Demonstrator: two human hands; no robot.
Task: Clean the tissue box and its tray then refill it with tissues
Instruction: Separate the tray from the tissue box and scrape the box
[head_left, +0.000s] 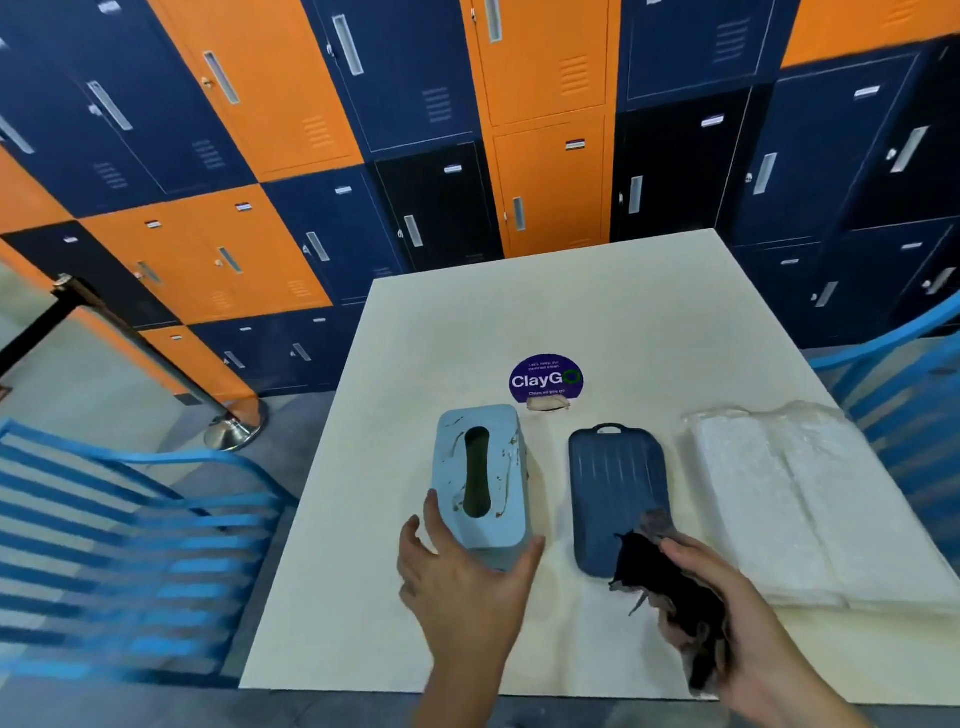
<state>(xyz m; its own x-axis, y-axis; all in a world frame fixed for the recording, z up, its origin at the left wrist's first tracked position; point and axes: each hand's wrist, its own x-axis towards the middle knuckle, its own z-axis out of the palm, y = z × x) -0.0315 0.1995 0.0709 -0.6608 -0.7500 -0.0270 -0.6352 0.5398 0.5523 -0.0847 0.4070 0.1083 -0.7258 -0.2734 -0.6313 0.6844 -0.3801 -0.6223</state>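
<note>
Plainly, everything is laid out for wiping. The box (480, 478) stands low in the middle of the frame, slot up. Its pale blue top is streaked with brownish smears, and the slot looks dark and empty. The left hand (462, 571) brackets its near end, thumb at the right corner and straight, spread fingers along the left side. It is open rather than clamped, and I judge it is there to steady or lift the box for rubbing.

The right hand (743, 639), lower right, grips a bunched dark cloth (665, 582), which overlaps the near right corner of the tray (615, 483). The tray lies flat just right of the box and apart from it (taken out, presumably, so each piece can be cleaned on its own). Further right, near the table edge, lie the tissues (779, 499) in clear wrap, likely set aside until the refill. With the smears all there, cleaning looks barely begun.

The table (467, 322) is off-white and matte, with a round purple sticker (546, 379) beyond the box. Orange and navy lockers (260, 104) fill the upper frame. Blue slatted chairs (130, 545) stand at the left and right edges, and a metal post (236, 428) with a round base stands on the floor at the left.
</note>
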